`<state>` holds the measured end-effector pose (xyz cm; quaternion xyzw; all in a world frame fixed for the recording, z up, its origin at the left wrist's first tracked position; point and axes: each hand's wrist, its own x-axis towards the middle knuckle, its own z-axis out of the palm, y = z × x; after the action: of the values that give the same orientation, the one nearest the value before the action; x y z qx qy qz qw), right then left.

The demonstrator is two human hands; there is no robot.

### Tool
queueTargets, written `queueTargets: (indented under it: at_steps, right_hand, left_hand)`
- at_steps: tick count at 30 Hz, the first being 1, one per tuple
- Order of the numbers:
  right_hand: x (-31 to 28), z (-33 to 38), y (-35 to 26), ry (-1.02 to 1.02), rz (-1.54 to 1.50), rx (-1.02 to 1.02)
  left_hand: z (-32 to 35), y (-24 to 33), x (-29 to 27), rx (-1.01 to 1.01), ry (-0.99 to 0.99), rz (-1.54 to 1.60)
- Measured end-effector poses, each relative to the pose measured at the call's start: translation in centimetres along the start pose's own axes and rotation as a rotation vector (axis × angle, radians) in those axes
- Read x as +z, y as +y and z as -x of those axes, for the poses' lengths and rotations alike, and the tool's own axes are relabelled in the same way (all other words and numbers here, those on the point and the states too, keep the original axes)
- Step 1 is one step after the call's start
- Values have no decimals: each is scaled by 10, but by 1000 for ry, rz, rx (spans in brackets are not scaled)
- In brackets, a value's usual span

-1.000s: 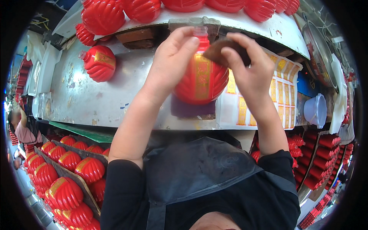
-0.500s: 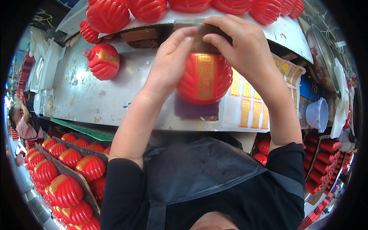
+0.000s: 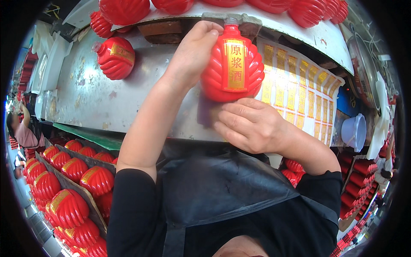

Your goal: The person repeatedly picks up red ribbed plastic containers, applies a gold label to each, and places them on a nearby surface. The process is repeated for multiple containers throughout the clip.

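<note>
In the head view, the red bottle (image 3: 248,73) is just off centre toward 12 o'clock, over the bench (image 3: 85,98) and between the hands. Its long axis runs almost straight from 12 to 6 o'clock: the neck (image 3: 231,31) points away from the person, to 12, and the round base faces the person, at 6. The gold label (image 3: 236,64) is turned up to the camera, and its long side follows that same axis down the middle of the body. The neck's tip shows in front of a grey block (image 3: 252,26); I cannot tell whether they touch.

The left hand (image 3: 195,51) comes in from 7 o'clock and lies against the bottle at 10 o'clock, thumb and fingers bent beside the neck. The far side of those fingers is hidden, so I cannot tell whether they grasp it. The right hand (image 3: 252,124) is at 6 o'clock, just by the base, palm down, fingers loosely bent and pointing to about 9; whether anything is under the palm I cannot tell.

At 3 o'clock from the bottle lies a sheet (image 3: 297,81) of gold labels. At 9 o'clock, well apart, a second bottle (image 3: 116,62) lies with its neck toward 10. A lavender basin (image 3: 353,132) is at 4 o'clock, beyond the sheet.
</note>
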<state>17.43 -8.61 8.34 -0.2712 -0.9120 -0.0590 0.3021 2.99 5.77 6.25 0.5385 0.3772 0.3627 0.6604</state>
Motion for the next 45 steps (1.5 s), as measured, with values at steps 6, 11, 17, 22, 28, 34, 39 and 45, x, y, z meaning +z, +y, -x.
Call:
queueTargets:
  at_steps: [6,11,17,22,28,34,39,45]
  right_hand:
    - [-14,17,37,309,89,411]
    - [-7,37,9,141,49,150]
    - [-5,35,8,343,-21,443]
    - [-10,21,4,181,-131,357]
    - [-18,-9,44,237,36,501]
    - [-42,-36,75,245,3,525]
    - [-44,-24,63,121,37,503]
    - [-44,-16,75,149,39,558]
  left_hand:
    - [1,-10,-3,61,-17,9]
    - [-1,-17,-4,89,-32,14]
    - [-1,-17,-4,66,-47,44]
    - [1,-13,-3,30,-55,72]
    - [17,-13,0,188,-81,-40]
    - [32,-13,2,231,-28,-60]
    - [34,-16,6,323,6,-38]
    - [43,-15,5,356,-66,-39]
